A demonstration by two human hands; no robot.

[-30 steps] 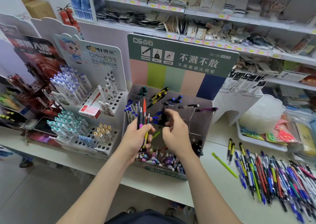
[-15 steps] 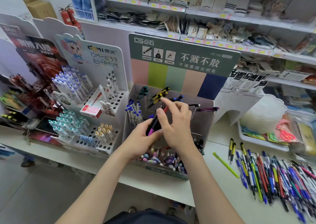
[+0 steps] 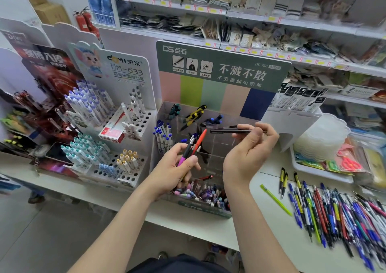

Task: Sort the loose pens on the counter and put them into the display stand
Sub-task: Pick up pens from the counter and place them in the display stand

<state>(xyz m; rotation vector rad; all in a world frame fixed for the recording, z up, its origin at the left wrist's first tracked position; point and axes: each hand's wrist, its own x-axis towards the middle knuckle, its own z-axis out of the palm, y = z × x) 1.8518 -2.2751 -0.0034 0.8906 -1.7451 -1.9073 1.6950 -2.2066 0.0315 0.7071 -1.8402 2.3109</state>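
Observation:
My left hand (image 3: pixel 177 168) grips a small bunch of pens (image 3: pixel 193 146), among them a red one and a black one with a purple grip, in front of the clear acrylic display stand (image 3: pixel 165 114). My right hand (image 3: pixel 248 149) pinches a single black pen (image 3: pixel 229 131), held level over the stand's upper right compartments. The stand holds blue, yellow-black and dark pens in its back cells and pastel pens in its front row (image 3: pixel 200 193). A large pile of loose pens (image 3: pixel 338 212) lies on the white counter to the right.
A white punched stand of blue-capped and teal-capped pens (image 3: pixel 100 130) sits left of the acrylic stand. A lone green pen (image 3: pixel 275 199) lies between the stand and the pile. A white tray with plastic lids and packets (image 3: pixel 321 147) is at the right rear. Shelves of goods rise behind.
My right hand drew one black pen out of the bunch and moved it up and to the right. My left hand stayed in front of the stand with the other pens.

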